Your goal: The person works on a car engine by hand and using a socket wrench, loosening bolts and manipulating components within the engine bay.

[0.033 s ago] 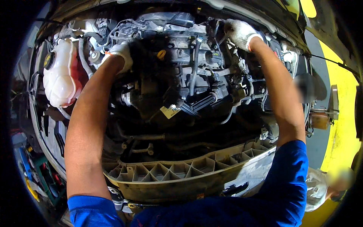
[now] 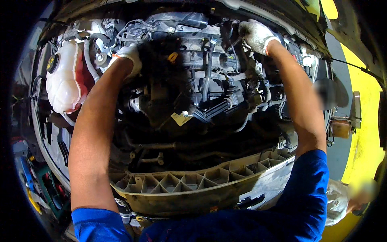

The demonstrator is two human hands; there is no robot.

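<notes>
Engine assembly of grey metal and black plastic (image 2: 223, 60) filled the middle of an open vehicle bay, with both gloved hands at its far side. The left hand, in a white knit glove with an orange-edged cuff (image 2: 132, 57), reached in at the engine's left; its fingers were hidden, so its opening and any hold could not be told. The right hand, in a matching white glove (image 2: 254, 34), was partly curled beside wiring and hoses at the engine's far right, and whether it gripped anything could not be made out. Between them stood a ribbed grey hose (image 2: 208, 68) and a small yellow loop handle (image 2: 173, 57). Left of the left forearm sat a lobed, translucent white plastic tank (image 2: 64, 88), its round black cap (image 2: 51, 63) in place; red showed along its right side, though no liquid level could be read. Nearer the person, a tan plastic crossbeam (image 2: 181, 186) spanned the bay with a row of open triangular pockets. Beyond the bay's left edge, a dark green tool case (image 2: 41, 173) held small red and blue pieces (image 2: 59, 203), too blurred to identify. A person in a pale top (image 2: 336, 201) was at lower right.
</notes>
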